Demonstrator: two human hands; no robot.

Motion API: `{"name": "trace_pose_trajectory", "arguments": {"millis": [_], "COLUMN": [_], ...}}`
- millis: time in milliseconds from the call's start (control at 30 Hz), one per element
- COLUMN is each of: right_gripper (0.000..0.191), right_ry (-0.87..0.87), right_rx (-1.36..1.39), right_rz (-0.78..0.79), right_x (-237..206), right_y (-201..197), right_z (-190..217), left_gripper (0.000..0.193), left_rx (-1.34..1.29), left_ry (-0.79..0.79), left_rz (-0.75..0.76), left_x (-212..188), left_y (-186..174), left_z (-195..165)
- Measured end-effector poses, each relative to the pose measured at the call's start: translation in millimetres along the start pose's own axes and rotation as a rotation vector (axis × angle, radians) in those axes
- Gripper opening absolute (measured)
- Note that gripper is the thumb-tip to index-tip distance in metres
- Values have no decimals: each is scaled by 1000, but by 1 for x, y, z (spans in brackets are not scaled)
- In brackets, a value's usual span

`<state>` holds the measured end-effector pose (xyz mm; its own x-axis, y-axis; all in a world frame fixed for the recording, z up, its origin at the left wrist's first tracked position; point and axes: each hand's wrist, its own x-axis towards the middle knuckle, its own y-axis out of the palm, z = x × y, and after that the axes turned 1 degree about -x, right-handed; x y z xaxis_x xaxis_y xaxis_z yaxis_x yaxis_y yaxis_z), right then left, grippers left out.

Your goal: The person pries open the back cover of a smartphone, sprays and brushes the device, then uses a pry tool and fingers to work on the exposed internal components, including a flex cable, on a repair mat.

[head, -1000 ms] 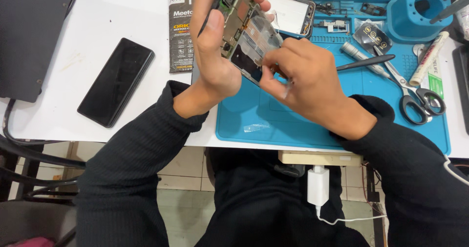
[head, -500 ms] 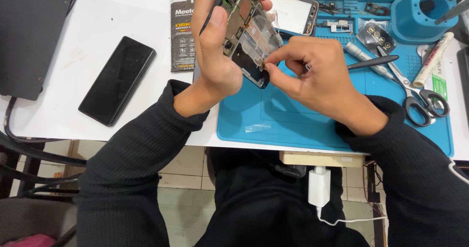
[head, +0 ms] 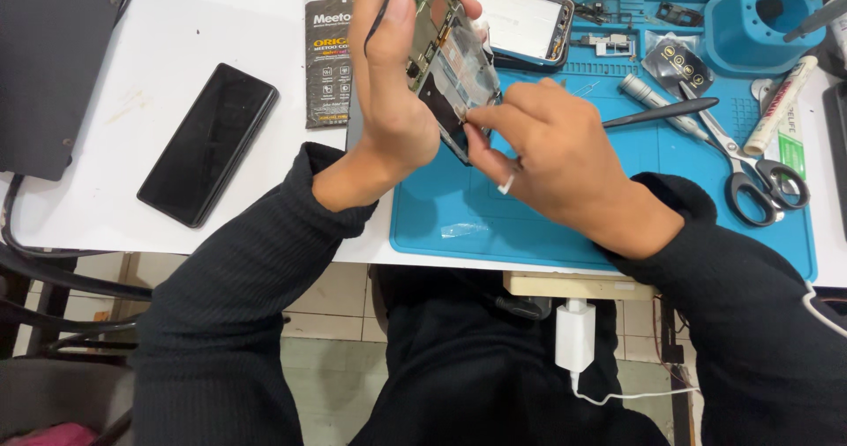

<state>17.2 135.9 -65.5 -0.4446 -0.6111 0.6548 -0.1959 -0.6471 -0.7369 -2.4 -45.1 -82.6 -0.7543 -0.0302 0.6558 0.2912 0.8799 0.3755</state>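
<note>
My left hand (head: 393, 84) grips an opened phone body (head: 445, 53), tilted on edge above the blue work mat (head: 565, 225), with its circuit board and inner frame showing. My right hand (head: 551, 150) pinches a thin clear film at the phone's lower end, and a dark spudger tool (head: 657, 112) sticks out to the right from that hand. Both black sleeves reach in from the bottom of the view.
A black phone (head: 209, 143) lies face down on the white table at left, beside a dark packet (head: 328, 53). A phone screen frame (head: 527, 21), scissors (head: 754, 168), small parts and a blue holder (head: 759, 22) sit on the mat. A dark laptop (head: 48, 58) is far left.
My right hand has crept up along the phone's lower end, pinching the film closer to the board. The left hand keeps the phone at nearly the same tilt.
</note>
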Motion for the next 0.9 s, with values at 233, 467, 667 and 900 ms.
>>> {"name": "trace_pose_trajectory", "arguments": {"millis": [233, 467, 667, 900], "right_gripper": [21, 19, 13, 6], "right_ry": [-64, 117, 263, 401], "right_rx": [-62, 81, 203, 356], "right_rz": [-25, -1, 49, 146], "right_x": [0, 2, 6, 8], "right_y": [9, 8, 5, -1], "right_z": [0, -1, 0, -6], "left_gripper": [33, 35, 39, 39], "left_rx": [18, 68, 117, 65], "left_ry": [-5, 24, 43, -15], "left_rz": [-8, 52, 105, 98], "left_x": [-1, 3, 7, 7], "left_y": [-1, 0, 0, 0], "left_z": [2, -5, -13, -12]}}
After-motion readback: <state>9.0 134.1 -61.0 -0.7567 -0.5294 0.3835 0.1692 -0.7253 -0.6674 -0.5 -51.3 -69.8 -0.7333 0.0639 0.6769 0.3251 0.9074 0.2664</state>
